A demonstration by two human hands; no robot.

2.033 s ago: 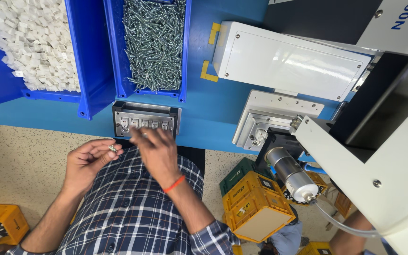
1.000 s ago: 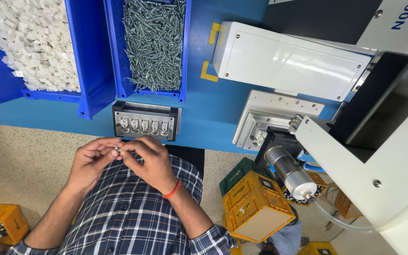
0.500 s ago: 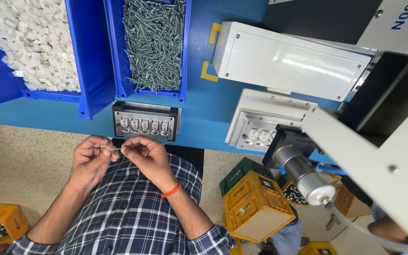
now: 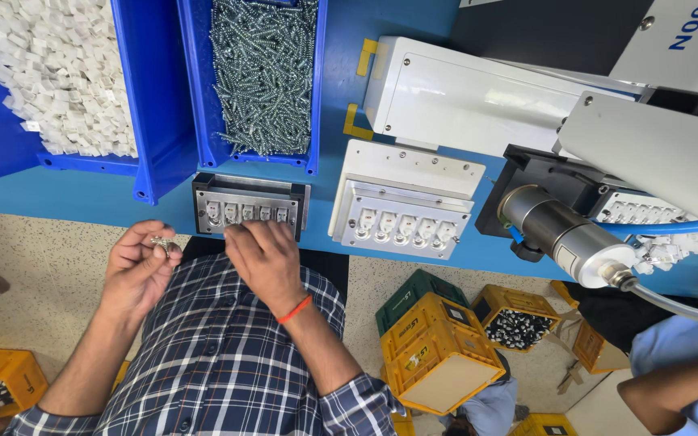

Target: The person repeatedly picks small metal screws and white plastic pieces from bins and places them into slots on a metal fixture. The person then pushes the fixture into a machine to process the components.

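My left hand point(image 4: 139, 262) is curled around a few small silver screws point(image 4: 160, 241), held near the table's front edge. My right hand point(image 4: 262, 252) reaches forward with its fingertips on the near edge of a dark metal fixture point(image 4: 250, 204). That fixture holds a row of small white parts. What sits between the right fingertips is hidden. Behind the fixture stands a blue bin of silver screws point(image 4: 264, 73). To its left is a blue bin of white plastic pieces point(image 4: 58, 77).
A white fixture with a row of white parts point(image 4: 401, 206) sits right of the dark one, under a white machine housing point(image 4: 478, 101). A metal cylinder with a hose point(image 4: 563, 234) juts out at right. Yellow crates point(image 4: 438, 347) stand on the floor. Another person's blue sleeve point(image 4: 684, 371) shows at lower right.
My right hand left the left hand and moved forward to the dark fixture. The white fixture slid out further from under the machine, and the machine arm at right shifted.
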